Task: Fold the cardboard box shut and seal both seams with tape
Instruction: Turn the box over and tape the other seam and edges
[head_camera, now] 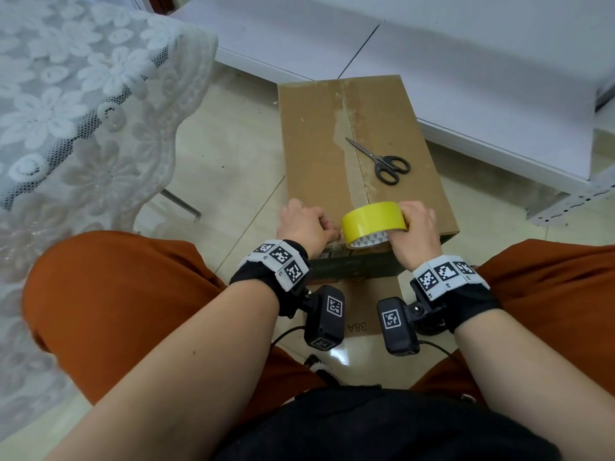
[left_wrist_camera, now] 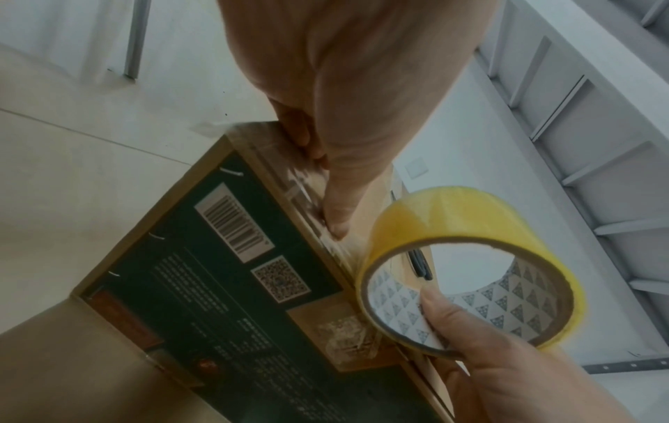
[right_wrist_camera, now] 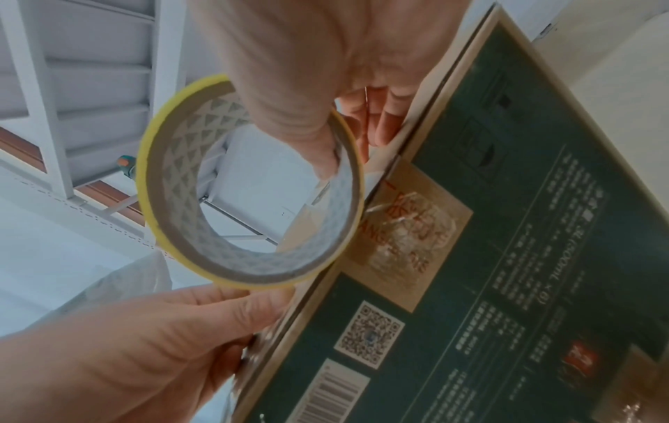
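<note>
Two hands work at the near top edge of the cardboard box (head_camera: 359,141), which sits on the tiled floor (head_camera: 233,154) between the person's knees, flaps already folded flat. The right hand (head_camera: 417,232) has its grip curled round the yellow tape roll (head_camera: 374,221), thumb hooked inside the core, holding the roll on edge at the near end of the centre seam (head_camera: 354,128); likely so tape can pay out along that seam. The left hand (head_camera: 304,227) has thumb and fingertips pressed onto the clear tape end (left_wrist_camera: 334,243) at the box's edge, pinning it down, probably to anchor the strip before the pull. Old torn tape residue runs along the seam; whether new tape covers any of it, cannot tell. Scissors (head_camera: 382,161) lie closed on the box top just right of the seam, handy for the cut. A lace cloth (head_camera: 83,94) hangs at left; white shelving (head_camera: 499,78) stands behind the box.
</note>
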### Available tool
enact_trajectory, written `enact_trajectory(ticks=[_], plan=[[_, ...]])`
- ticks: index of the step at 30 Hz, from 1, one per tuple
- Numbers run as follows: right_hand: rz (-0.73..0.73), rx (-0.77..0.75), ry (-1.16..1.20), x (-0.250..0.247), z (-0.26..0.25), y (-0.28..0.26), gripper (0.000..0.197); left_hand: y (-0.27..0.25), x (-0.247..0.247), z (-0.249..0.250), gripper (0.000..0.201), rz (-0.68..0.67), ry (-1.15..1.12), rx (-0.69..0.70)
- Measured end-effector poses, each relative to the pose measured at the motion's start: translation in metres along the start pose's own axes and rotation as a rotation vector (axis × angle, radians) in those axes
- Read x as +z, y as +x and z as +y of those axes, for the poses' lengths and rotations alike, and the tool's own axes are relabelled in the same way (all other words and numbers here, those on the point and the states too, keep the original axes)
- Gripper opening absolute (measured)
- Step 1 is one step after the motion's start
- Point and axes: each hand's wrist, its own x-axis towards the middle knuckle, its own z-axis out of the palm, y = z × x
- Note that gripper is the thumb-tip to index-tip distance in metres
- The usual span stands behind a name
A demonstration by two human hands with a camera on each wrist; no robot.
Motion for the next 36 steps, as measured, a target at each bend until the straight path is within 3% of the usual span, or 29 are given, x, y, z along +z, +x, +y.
enact_trajectory(ticks=[6,10,15,23,26,36], plan=[[-0.007,0.042,0.085,-0.007,-0.001,0.007,0.013,0.001,0.0,0.0,0.019,-0.004,-0.015,-0.005],[-0.018,0.057,0.085,-0.013,-0.003,0.007,0.027,0.003,0.0,0.0,0.017,-0.003,-0.024,-0.008],[0.008,0.063,0.085,-0.012,0.0,0.006,0.013,0.003,0.0,-0.001,0.015,0.001,-0.037,-0.007],[0.055,0.109,0.059,-0.019,0.008,0.006,0.013,0.003,0.001,0.003,0.019,-0.014,-0.011,-0.041],[0.077,0.102,0.06,-0.018,0.01,0.004,0.012,0.002,0.001,0.008,0.009,-0.012,0.059,-0.038],[0.081,0.121,0.084,-0.016,0.017,0.005,0.038,0.005,0.012,0.03,0.011,-0.055,-0.064,0.049]])
